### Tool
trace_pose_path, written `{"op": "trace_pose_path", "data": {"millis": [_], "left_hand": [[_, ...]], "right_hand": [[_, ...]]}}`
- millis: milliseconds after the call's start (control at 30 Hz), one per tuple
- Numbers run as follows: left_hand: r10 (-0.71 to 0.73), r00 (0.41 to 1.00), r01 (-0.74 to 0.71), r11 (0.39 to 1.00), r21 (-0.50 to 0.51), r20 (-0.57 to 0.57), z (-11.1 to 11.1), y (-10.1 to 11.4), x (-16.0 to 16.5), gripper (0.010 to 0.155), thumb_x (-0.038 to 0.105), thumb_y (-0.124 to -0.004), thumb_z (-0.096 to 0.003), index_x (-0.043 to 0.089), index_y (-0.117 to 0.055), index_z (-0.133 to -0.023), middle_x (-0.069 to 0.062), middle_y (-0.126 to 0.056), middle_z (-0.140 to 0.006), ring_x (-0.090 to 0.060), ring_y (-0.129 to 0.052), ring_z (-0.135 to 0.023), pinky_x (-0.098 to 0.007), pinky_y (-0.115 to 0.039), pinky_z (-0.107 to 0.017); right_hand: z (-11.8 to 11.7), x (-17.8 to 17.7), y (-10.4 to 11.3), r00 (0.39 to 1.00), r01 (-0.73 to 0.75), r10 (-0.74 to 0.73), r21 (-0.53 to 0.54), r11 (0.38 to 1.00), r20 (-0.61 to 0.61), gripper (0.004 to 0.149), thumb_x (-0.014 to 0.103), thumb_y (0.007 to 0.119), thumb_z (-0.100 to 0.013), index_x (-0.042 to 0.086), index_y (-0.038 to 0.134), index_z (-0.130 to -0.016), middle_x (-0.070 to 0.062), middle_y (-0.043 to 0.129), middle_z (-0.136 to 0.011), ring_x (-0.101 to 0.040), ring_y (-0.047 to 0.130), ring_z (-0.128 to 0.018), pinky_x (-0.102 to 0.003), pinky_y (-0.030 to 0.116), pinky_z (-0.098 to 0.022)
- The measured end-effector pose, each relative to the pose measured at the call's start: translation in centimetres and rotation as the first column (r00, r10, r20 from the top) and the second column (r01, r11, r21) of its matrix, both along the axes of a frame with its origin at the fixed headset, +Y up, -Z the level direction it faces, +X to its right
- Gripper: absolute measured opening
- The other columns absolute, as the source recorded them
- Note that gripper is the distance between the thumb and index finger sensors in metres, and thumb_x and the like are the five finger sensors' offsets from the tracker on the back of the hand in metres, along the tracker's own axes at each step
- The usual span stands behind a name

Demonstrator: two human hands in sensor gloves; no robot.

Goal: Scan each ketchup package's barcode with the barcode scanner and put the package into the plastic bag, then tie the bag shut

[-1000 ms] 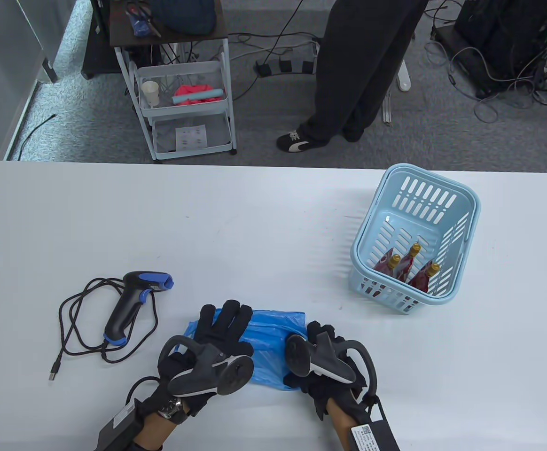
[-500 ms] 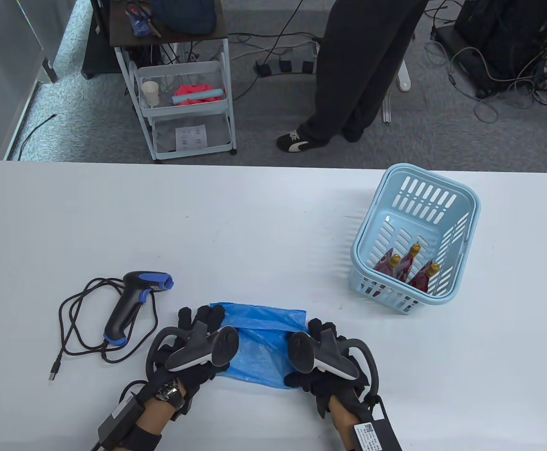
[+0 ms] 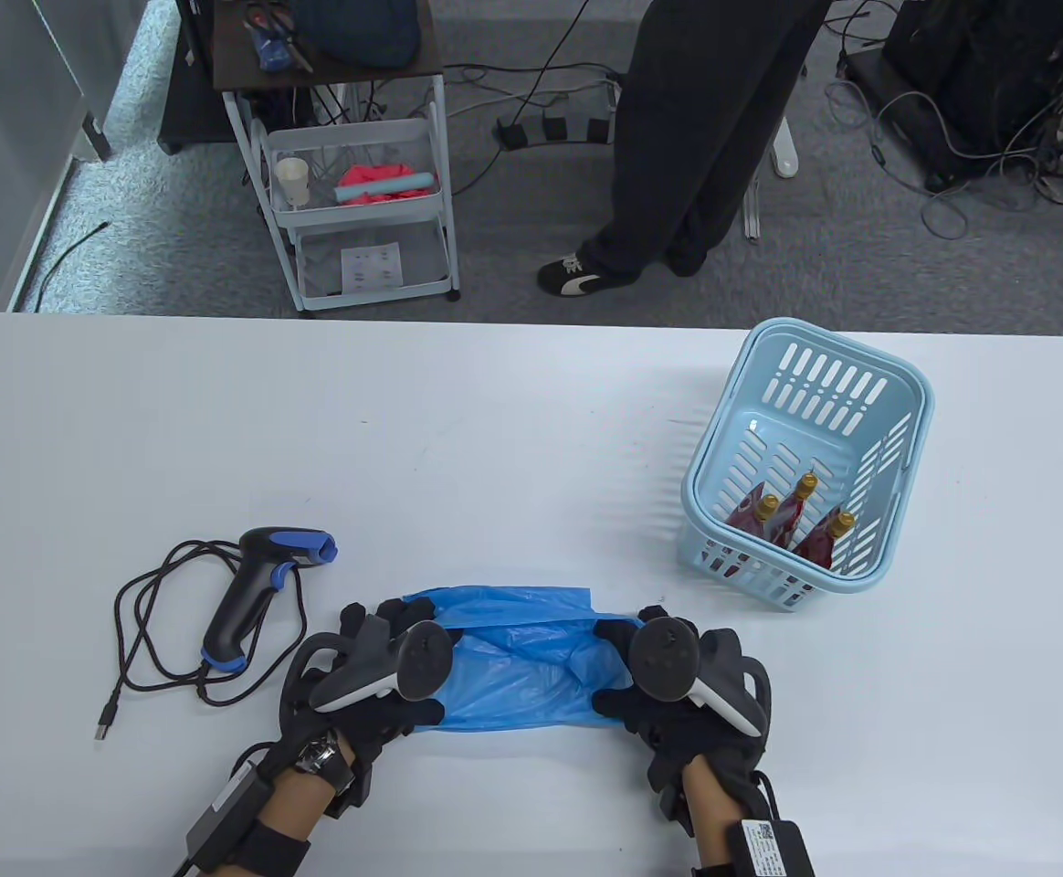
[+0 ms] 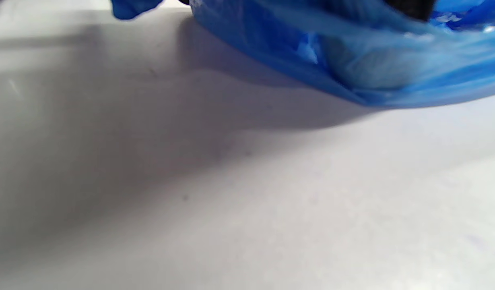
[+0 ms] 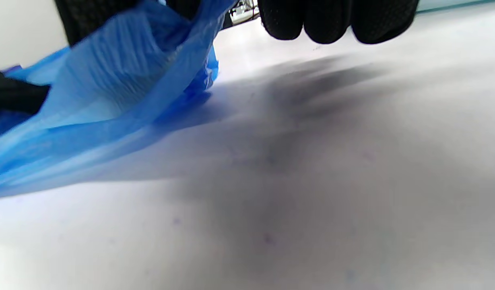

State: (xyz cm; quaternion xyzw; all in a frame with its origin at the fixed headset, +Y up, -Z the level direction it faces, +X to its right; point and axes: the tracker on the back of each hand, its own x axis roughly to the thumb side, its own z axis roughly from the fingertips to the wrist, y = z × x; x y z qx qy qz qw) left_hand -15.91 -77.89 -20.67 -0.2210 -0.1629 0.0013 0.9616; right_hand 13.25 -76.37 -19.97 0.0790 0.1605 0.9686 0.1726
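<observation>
Table view shows both hands, left hand (image 3: 376,667) and right hand (image 3: 687,694), gripping the bag (image 3: 522,658) with curled fingers; pulling apart could tear its thin film.

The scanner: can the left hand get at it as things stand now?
Probably yes, once freed: the scanner lies uncovered beside the left hand, but that hand grips the bag.

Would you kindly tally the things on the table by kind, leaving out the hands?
Ketchup packages: 3, standing in the basket
Baskets: 1
Barcode scanners: 1
Plastic bags: 1, held between the left hand and the right hand
Total: 6
</observation>
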Motion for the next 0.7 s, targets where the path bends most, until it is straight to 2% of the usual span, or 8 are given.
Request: {"op": "trace_pose_path", "data": {"millis": [200,400,533,633,700], "left_hand": [[0.016,1.0,-0.017,1.0,-0.01,-0.006,-0.1,-0.1,-0.2,0.092,0.054,-0.087,-0.0372,0.037,-0.039,-0.114,0.0,-0.035,-0.121,-0.039,-0.044,-0.115,-0.069,-0.036,-0.08],[0.01,1.0,-0.01,1.0,-0.011,-0.004,-0.1,-0.1,-0.1,0.092,0.054,-0.087,-0.0367,0.035,-0.041,-0.114,0.0,-0.036,-0.121,-0.038,-0.045,-0.114,-0.069,-0.036,-0.08],[0.003,1.0,-0.003,1.0,-0.011,-0.001,-0.1,-0.1,-0.1,0.092,0.054,-0.087,-0.0365,0.035,-0.041,-0.114,0.0,-0.037,-0.121,-0.039,-0.045,-0.114,-0.069,-0.036,-0.08],[-0.002,1.0,0.002,1.0,-0.009,0.003,-0.1,-0.1,-0.1,0.093,0.055,-0.087,-0.0363,0.035,-0.041,-0.114,0.0,-0.037,-0.121,-0.039,-0.046,-0.114,-0.069,-0.037,-0.08],[-0.005,1.0,0.005,1.0,-0.008,0.007,-0.1,-0.1,0.0,0.093,0.055,-0.087,-0.0363,0.034,-0.041,-0.114,0.0,-0.037,-0.121,-0.039,-0.046,-0.114,-0.069,-0.037,-0.08]], "right_hand": [[0.2,0.7,1.2,0.997,0.069,-0.071,0.076,0.995,0.027,0.067,0.04,0.086,-0.046,0.026,0.058,-0.106,-0.026,0.045,-0.114,-0.053,0.048,-0.1,-0.065,0.053,-0.069],[1.1,-0.2,5.8,0.991,0.129,-0.133,0.286,0.95,-0.008,0.051,0.034,0.081,-0.05,0.023,0.07,-0.099,-0.024,0.051,-0.112,-0.051,0.052,-0.099,-0.064,0.055,-0.068],[1.4,-3.0,7.0,0.996,0.021,0.008,0.309,0.951,-0.092,0.044,0.035,0.078,-0.052,0.024,0.075,-0.095,-0.023,0.051,-0.112,-0.051,0.051,-0.1,-0.065,0.053,-0.069],[1.5,-5.4,6.1,0.977,-0.098,0.143,0.26,0.961,-0.159,0.044,0.038,0.077,-0.052,0.024,0.076,-0.094,-0.023,0.047,-0.114,-0.051,0.045,-0.102,-0.067,0.047,-0.072],[1.4,-6.7,4.7,0.952,-0.192,0.238,0.229,0.954,-0.193,0.046,0.041,0.077,-0.052,0.025,0.076,-0.095,-0.023,0.044,-0.115,-0.051,0.041,-0.103,-0.068,0.044,-0.073]]}}
